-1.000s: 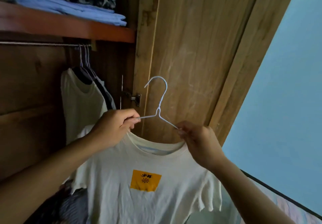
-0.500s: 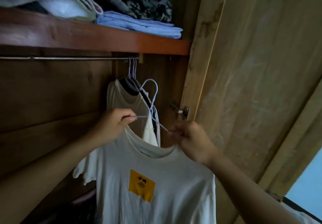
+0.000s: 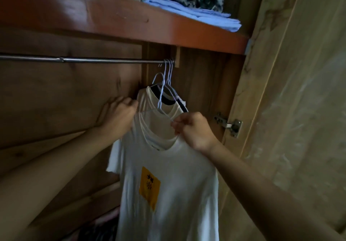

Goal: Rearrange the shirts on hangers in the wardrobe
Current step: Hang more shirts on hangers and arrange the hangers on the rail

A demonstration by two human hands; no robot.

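"White wire, that hanger (image 3: 162, 98) was. What did the right hand (image 3: 194, 128) have of it?"

"It pinched the hanger's right arm just above the collar, thumb and forefinger closed on the wire. The left hand (image 3: 117, 116) was at the other shoulder, fingers curled in against the cloth; I could not tell whether it gripped wire or only fabric, as the shirt hid the tips."

"And the shirt itself?"

"The cream T-shirt with the orange patch (image 3: 168, 175) hung from that hanger, right in front of the shirts already on the rail (image 3: 93, 60), overlapping the nearest one."

"What had changed?"

"A second before, the hanger was held out in front of the open wardrobe door (image 3: 299, 109), well clear of the rail. By this moment it had been carried left and up, so its hook stood just under the rail, beside the hooks of the hung hangers (image 3: 169, 70) at the rail's right end."

"Was it on the rail, then?"

"No, the hook was still below the bar. I judged the hanging step nearly done: a lift and a drop over the bar remained. Folded clothes (image 3: 196, 14) lay on the shelf (image 3: 112, 19) above."
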